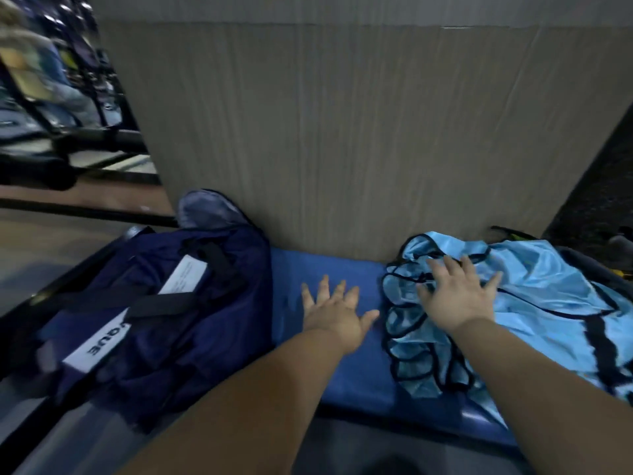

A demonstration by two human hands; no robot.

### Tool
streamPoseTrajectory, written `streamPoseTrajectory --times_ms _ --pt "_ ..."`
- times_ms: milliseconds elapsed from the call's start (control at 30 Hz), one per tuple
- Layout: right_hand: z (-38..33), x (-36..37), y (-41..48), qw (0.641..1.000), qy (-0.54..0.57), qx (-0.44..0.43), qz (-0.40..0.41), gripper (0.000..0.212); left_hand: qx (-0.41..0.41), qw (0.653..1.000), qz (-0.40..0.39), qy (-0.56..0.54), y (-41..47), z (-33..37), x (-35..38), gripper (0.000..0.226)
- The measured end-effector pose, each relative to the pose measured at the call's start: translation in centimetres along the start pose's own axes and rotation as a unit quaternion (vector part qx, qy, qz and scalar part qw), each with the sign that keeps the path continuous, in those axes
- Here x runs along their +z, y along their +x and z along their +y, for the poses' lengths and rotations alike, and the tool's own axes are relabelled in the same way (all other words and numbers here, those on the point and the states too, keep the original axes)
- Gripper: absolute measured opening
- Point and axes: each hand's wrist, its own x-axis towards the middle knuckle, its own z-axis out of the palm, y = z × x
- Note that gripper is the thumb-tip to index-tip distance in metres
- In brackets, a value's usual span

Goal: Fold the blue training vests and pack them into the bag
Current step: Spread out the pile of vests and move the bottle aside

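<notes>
Over the mat point(346, 378), between bag point(164, 337) and vests point(541, 303), our left hand point(337, 315) shows fingers apart; our right hand point(459, 298) splays on the vests. Cardboard point(342, 132) stands behind; the bag's label blurs.

Blue mat point(356, 378): bare strip is lying open between bag point(154, 303) and vest pile point(548, 296). Cardboard panel point(342, 132) is standing behind, blocking reach. Left hand point(334, 317) is occupying the strip.
</notes>
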Motion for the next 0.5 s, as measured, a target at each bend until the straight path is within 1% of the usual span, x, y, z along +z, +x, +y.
streamPoseTrajectory --times_ms 67,133,200,267,333,433,500 --pt "-3.2 0.7 -0.1 0.999 0.003 -0.03 -0.036 0.06 -0.051 0.997 0.001 0.053 -0.7 -3.4 -0.3 0.07" --pt "-5.8 1.5 -0.4 0.996 -0.008 -0.052 -0.071 0.062 -0.105 0.99 -0.022 0.091 -1.5 -7.0 -0.4 0.068" --pt "-7.9 2.2 -0.9 0.993 -0.013 -0.062 -0.1 0.063 -0.139 0.982 -0.045 0.122 -2.4 -10.1 -0.3 0.067" --pt "-9.4 2.9 -1.4 0.989 -0.006 -0.069 -0.129 0.063 -0.141 0.978 -0.049 0.145 -3.1 -12.3 0.2 0.062" --pt "-10.8 3.6 -1.8 0.984 -0.006 -0.094 -0.151 0.062 -0.13 0.978 -0.039 0.158 -3.4 -13.5 0.8 0.058" --pt "-12.6 4.4 -2.2 0.976 -0.011 -0.135 -0.169 0.062 -0.128 0.977 -0.04 0.164 -3.4 -14.4 1.4 0.056" --pt "-13.7 4.7 -2.2 0.974 -0.014 -0.147 -0.174 0.063 -0.133 0.977 -0.045 0.159 -3.5 -15.3 1.6 0.055"
